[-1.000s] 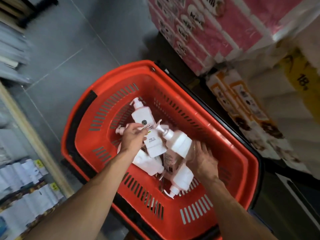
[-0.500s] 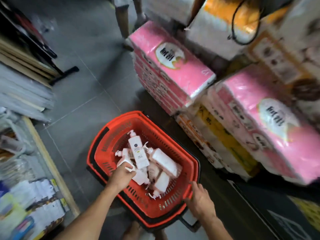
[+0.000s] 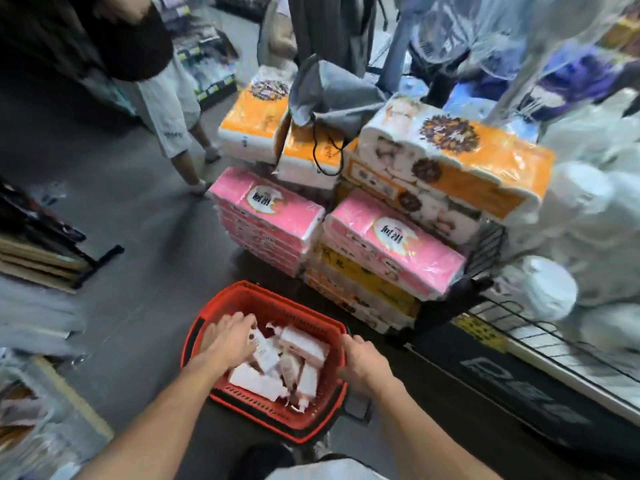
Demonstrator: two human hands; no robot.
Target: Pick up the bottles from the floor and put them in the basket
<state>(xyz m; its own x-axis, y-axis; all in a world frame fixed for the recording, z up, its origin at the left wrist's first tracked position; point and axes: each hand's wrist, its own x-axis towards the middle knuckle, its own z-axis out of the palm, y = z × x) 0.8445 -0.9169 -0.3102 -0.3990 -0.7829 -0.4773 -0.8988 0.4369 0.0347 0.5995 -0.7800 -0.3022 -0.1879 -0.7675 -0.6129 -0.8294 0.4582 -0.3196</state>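
Bottles (image 3: 277, 362) lay heaped in the basket (image 3: 266, 299), white ones on their sides and crossing each other, and we could see none on the bare floor (image 3: 149, 271) around it. A second before, we had been bent close over the basket, our left hand (image 3: 231, 342) on a pump bottle at the top of the heap and our right hand (image 3: 363, 367) low among the bottles; half a second before, our right hand had come out to the near right of the basket, by its handle. Now our view had risen far enough to take in the stacked tissue packs (image 3: 388, 244) beyond the basket and a person (image 3: 169, 109) standing in the aisle. Our left hand lay over the far-left bottles, fingers loosely spread; we could not tell whether it gripped one or only pressed on it. Our right hand rested on the basket's right rim, fingers curled over the edge, holding no bottle. We judged from this that the gathering was done or very nearly so: the load was in, and our hands had gone from placing bottles to steadying the basket. What remained, as far as we could judge, was to check the floor outside our view for strays.
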